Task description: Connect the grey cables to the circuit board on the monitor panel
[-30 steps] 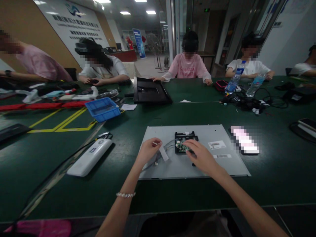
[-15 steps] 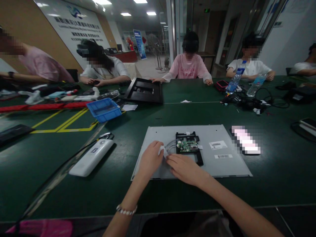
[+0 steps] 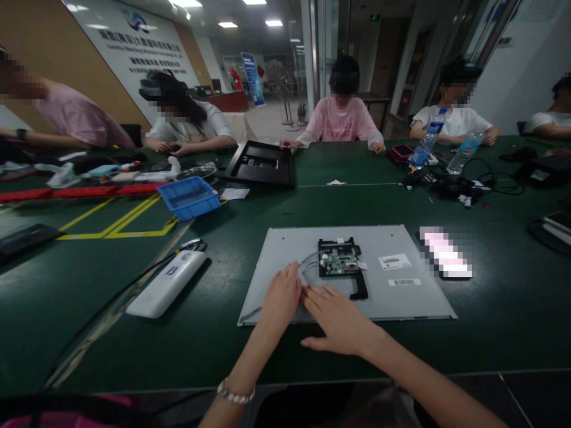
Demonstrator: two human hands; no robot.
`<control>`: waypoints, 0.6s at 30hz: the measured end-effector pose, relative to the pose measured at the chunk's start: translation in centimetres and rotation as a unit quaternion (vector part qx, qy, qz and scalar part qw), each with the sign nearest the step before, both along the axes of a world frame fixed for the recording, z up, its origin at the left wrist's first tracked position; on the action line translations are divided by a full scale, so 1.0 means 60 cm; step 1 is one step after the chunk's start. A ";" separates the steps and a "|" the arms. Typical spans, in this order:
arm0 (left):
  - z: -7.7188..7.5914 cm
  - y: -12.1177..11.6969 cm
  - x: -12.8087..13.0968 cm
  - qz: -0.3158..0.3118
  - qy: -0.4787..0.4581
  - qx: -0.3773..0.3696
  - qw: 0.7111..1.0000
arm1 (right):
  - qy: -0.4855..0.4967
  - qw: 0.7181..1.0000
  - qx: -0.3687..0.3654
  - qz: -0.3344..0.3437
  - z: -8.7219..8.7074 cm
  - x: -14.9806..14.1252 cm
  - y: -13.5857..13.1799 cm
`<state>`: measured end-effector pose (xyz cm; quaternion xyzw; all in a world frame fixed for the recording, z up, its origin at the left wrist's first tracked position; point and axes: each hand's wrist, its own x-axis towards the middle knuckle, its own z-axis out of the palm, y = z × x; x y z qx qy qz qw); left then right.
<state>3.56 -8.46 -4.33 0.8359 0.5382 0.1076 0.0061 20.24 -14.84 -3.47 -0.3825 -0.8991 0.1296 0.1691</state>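
A flat grey metal panel (image 3: 413, 303), like the back of a display, lies on the green table in front of me. On it sits a black bracket (image 3: 359, 290) carrying a green circuit board (image 3: 335, 264). Thin grey cables (image 3: 308, 259) run left from the board. My left hand (image 3: 281, 295) rests flat on the panel, fingers stretched out beside the cables. Against its fingertips, my right hand (image 3: 341, 318) lies with extended fingers and its thumb apart. A pale tape strip (image 3: 302, 276) shows slightly at the fingertips; the rest is hidden beneath them.
Left of the panel lies a white power bank (image 3: 167, 284) with a cable. To the right is a phone (image 3: 445, 252). Farther off are a blue basket (image 3: 190, 199), a black frame (image 3: 261, 163) and water bottles (image 3: 428, 139). Several people sit around the table.
The white strip pinched between my fingers is now down at the panel, mostly covered. Both hands have lowered and flattened, and my right thumb has spread away.
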 end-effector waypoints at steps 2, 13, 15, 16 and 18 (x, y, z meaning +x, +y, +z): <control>0.001 0.000 -0.001 0.007 -0.010 -0.010 1.000 | -0.003 1.000 -0.002 -0.005 -0.002 0.000 -0.006; 0.014 -0.010 -0.012 -0.002 -0.044 -0.025 0.999 | 0.022 1.000 -0.003 -0.022 0.010 0.006 -0.015; 0.017 -0.009 -0.010 -0.001 -0.042 -0.024 0.999 | 0.031 0.999 -0.007 -0.021 0.020 0.010 -0.014; 0.019 -0.009 -0.008 -0.002 -0.041 -0.025 0.999 | 0.038 0.999 -0.009 -0.021 0.027 0.014 -0.014; 0.022 -0.008 -0.005 -0.003 -0.039 -0.025 0.999 | 0.056 0.998 -0.013 -0.032 0.041 0.032 -0.009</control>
